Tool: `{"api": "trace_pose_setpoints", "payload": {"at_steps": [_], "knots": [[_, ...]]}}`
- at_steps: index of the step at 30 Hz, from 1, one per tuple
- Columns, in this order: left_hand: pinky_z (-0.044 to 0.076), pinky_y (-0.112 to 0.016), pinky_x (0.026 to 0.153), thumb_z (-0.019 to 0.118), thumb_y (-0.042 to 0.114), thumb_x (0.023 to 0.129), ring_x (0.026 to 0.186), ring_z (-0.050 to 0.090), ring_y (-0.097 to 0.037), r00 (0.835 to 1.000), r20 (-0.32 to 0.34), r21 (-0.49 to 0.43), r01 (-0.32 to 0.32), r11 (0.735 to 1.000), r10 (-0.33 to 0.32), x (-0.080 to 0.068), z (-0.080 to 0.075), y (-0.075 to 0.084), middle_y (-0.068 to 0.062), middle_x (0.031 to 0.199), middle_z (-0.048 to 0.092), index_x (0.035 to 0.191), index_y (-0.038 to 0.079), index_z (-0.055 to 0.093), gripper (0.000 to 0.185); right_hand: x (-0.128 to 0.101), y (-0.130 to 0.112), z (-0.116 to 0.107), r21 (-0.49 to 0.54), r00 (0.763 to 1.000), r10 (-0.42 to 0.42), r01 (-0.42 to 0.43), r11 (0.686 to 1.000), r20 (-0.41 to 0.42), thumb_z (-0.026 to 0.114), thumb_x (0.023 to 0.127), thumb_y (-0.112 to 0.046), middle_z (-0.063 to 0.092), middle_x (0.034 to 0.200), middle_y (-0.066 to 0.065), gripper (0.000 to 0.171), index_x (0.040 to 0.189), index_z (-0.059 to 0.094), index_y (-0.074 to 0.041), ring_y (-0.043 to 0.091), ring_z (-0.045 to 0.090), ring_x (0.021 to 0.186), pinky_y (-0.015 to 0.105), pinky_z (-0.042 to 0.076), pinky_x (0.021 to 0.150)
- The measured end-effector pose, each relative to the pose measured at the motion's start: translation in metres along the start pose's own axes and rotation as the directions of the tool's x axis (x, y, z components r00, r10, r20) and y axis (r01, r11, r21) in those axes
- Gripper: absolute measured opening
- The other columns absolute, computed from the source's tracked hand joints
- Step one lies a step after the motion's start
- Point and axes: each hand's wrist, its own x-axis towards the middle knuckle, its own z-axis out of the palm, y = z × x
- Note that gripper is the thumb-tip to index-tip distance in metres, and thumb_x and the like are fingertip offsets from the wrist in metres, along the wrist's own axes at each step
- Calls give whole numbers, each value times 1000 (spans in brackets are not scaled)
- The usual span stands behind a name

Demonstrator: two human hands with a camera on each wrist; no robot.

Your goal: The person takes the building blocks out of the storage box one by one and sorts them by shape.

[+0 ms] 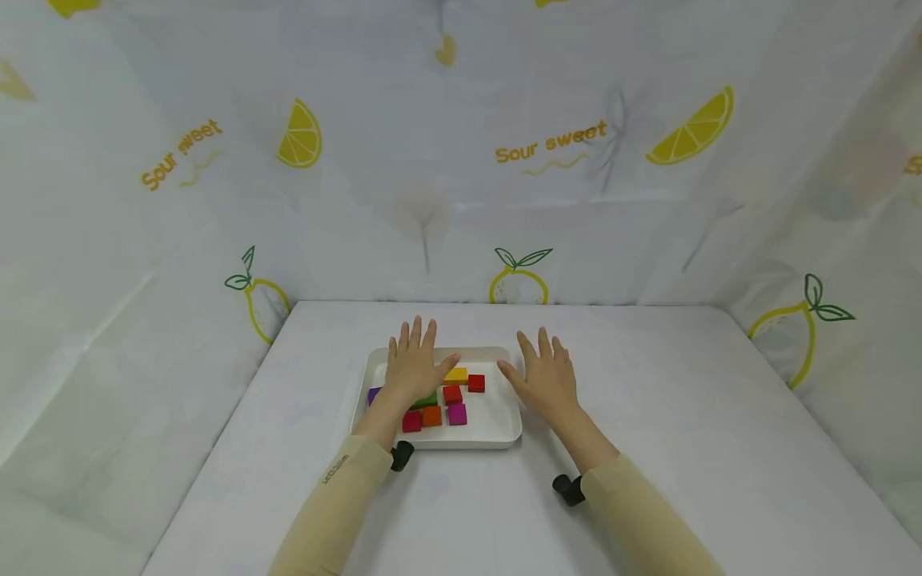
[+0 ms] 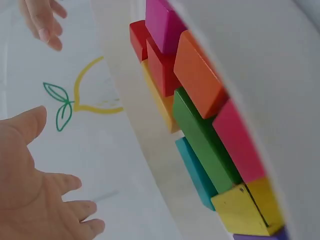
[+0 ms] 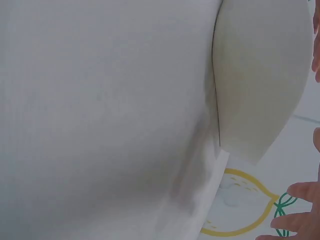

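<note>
Over the left part of a white tray (image 1: 497,432) my left hand (image 1: 412,370) is spread with straight fingers, holding nothing. My right hand (image 1: 549,382) hovers by the tray's right edge, its fingers likewise extended and nothing in its grasp. Coloured blocks lie in the tray: an orange block (image 2: 199,75), a green block (image 2: 205,142), a teal block (image 2: 196,172), a yellow block (image 2: 240,210), a magenta block (image 1: 457,414) and red blocks (image 1: 476,383) among them. In the head view, my left hand and forearm hide some of these blocks.
The tray rests on a white-covered table (image 1: 684,416). Behind and beside it hangs a pale curtain (image 1: 403,200) printed with lemons and lettering. Small black wrist cameras (image 1: 569,490) stick out from under both beige sleeves (image 1: 648,512).
</note>
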Motion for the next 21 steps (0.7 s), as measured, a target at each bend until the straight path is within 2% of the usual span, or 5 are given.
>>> {"api": "trace_pose_setpoints", "payload": {"at_steps": [4,9,13,16,21], "knots": [[8,-56,128,44,55,100,156,7,-37,998,-49,-59,-32,998,30,-9,-6,-10,-17,167,10,159,8,15,81,-4,-7,0,174,1000,9,-7,985,-14,51,98,-51,40,154,25,67,148,42,-7,45,38,142,61,38,114],[16,-56,127,50,44,101,154,16,-38,995,-104,-240,-32,970,6,-24,-12,-26,-18,166,18,157,4,20,75,-7,-17,0,407,997,15,18,913,-78,61,98,-32,58,140,18,48,137,54,-5,37,52,132,53,45,111],[21,-56,125,50,37,102,153,22,-38,993,-119,-363,-28,931,-17,-36,-15,-43,-18,164,24,157,5,22,70,-11,-26,2,586,994,72,-11,810,-81,67,94,-19,67,127,18,36,126,64,-5,34,63,117,47,53,103],[23,-58,123,50,34,102,151,25,-41,989,-142,-434,-19,901,-48,-44,-18,-57,-20,162,27,156,6,24,66,-14,-35,6,694,989,145,-87,714,-25,69,92,-15,68,126,18,34,125,65,-6,31,65,115,42,56,100],[24,-60,123,47,34,104,150,26,-43,979,-116,-599,68,798,-170,-57,-21,-80,-20,161,29,155,9,27,60,-22,-51,17,790,970,233,-191,583,63,67,92,-10,66,130,18,38,129,62,-4,32,63,119,41,56,100]]}}
